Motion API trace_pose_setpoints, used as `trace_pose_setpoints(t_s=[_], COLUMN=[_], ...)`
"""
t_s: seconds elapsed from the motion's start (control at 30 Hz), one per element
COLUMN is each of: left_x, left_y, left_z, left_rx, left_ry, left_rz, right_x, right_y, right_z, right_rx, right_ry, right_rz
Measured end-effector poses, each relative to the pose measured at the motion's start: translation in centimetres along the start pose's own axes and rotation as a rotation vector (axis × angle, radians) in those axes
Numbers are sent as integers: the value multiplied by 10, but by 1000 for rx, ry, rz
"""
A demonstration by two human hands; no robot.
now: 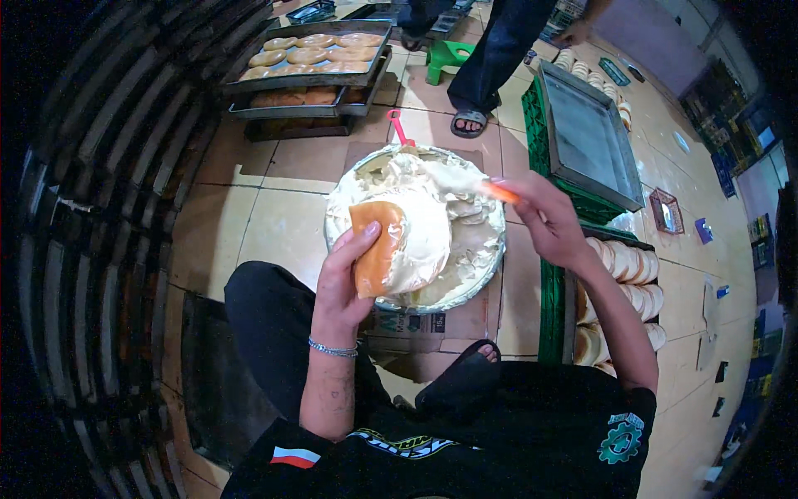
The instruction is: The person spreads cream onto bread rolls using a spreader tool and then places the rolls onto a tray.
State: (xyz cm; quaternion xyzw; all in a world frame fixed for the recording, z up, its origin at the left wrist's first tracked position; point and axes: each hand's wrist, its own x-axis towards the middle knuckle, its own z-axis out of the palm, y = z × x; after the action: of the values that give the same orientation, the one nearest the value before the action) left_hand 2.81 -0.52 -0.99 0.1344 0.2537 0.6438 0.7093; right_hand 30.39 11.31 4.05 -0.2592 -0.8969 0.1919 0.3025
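Note:
My left hand [342,270] grips a brown bread piece [374,262] over a wide round tub [501,249]. White cream [424,245] is spread thickly over the bread's right side. My right hand [549,220] is closed around the orange handle of a cream-coated spatula [501,192], slightly blurred, at the tub's upper right. Its blade reaches left over the cream, and its exact outline is lost in it. Inside the tub, cream clings to the walls and heaps up at the back. A pink-handled tool [399,129] leans on the tub's far rim.
Stacked trays of round buns [307,54] stand at the far left. On the right, a metal tray [586,133] tops green crates [539,125], nearer than which sits a crate of bread [623,270]. Another person's sandalled foot [470,123] is beyond the tub, near a green stool [449,58].

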Motion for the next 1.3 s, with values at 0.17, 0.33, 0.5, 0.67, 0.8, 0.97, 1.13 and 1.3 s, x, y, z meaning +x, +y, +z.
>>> trace_pose_setpoints(t_s=[0.17, 0.33, 0.5, 0.67, 0.8, 0.97, 1.13, 1.3], left_x=[-12, -3, -3, -5, -1, -4, 0, 5], left_y=[-14, -3, 3, 4, 2, 2, 2, 2], left_z=[8, -15, -5, -1, -3, -5, -6, -8], left_rx=[139, -230, -285, -106, 46, 103, 136, -15], left_ry=[-91, -46, -116, -39, -49, -71, -42, 172], left_rz=[192, -94, -32, -2, -34, -29, -1, 148], right_x=[0, -8, -15, 8, 25, 25, 18, -2], right_y=[1, 5, 13, -9, -16, -17, -18, -41], right_z=[17, 3, -27, -33, -37, -35, -26, 8], right_rx=[51, -155, -222, -253, -297, -349, -415, -561], right_ry=[21, -107, 11, 45, -43, -143, -185, -63], right_rz=[-179, -222, -194, -63, -128, -137, -166, -275])
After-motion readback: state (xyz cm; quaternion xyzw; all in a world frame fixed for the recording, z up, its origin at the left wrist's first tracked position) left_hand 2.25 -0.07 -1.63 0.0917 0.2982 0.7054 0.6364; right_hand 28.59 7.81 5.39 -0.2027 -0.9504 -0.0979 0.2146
